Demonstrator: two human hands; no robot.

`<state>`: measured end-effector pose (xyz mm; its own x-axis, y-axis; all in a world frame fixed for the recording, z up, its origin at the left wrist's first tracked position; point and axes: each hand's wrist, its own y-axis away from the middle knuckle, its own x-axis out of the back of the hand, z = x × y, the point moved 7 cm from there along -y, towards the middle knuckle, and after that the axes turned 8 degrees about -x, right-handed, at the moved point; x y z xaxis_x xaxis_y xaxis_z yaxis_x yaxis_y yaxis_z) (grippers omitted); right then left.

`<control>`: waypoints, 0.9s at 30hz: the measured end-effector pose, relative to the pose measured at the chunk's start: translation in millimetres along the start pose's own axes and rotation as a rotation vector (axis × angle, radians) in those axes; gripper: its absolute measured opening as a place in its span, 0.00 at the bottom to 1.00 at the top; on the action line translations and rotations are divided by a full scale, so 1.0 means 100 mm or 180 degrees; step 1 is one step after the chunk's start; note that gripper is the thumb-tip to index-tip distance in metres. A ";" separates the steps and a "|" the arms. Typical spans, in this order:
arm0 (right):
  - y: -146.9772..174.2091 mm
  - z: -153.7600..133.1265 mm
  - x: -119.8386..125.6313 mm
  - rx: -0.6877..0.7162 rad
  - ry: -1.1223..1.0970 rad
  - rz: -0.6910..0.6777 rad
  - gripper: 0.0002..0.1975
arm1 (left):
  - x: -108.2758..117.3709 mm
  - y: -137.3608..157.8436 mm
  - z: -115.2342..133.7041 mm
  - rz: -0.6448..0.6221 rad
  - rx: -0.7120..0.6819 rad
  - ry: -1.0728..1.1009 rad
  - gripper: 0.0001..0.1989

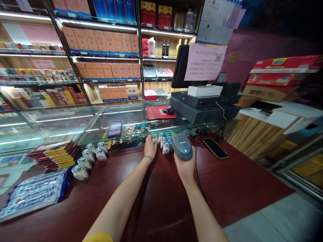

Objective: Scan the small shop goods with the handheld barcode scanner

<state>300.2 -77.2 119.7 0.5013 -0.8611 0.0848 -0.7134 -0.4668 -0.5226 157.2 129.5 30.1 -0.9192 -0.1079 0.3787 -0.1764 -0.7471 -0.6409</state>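
Observation:
My right hand [186,166] is wrapped round a dark grey handheld barcode scanner [182,147] with a lit blue light, held over the dark red tabletop [164,195]. Farther left, my left hand [150,148] has its fingers closed on a small glass jar [154,137] at the left end of a cluster; the fingers partly cover it. Beside that hand stand several more small jars [166,148] with silvery lids and pink contents. Some blue-topped items [168,138] are partly hidden behind the scanner.
Farther left are several small jars [80,172], stacked packets [59,155] and a blue-white pack [37,193]. A phone [215,148] lies to the right, near the scanner's black cable [198,174]. Behind are a glass counter [121,112], a mouse [168,111] and a monitor [180,67].

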 end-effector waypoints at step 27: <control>0.49 -0.19 -0.39 0.0379 0.0372 -0.0993 0.22 | 3.34 0.96 0.40 0.1515 -0.0332 -0.1869 0.19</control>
<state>236.8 -70.4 107.1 0.6217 -0.7013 0.3489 -0.4692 -0.6901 -0.5510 -152.5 -4.3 121.6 -0.5713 -0.7558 0.3200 0.1330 -0.4700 -0.8726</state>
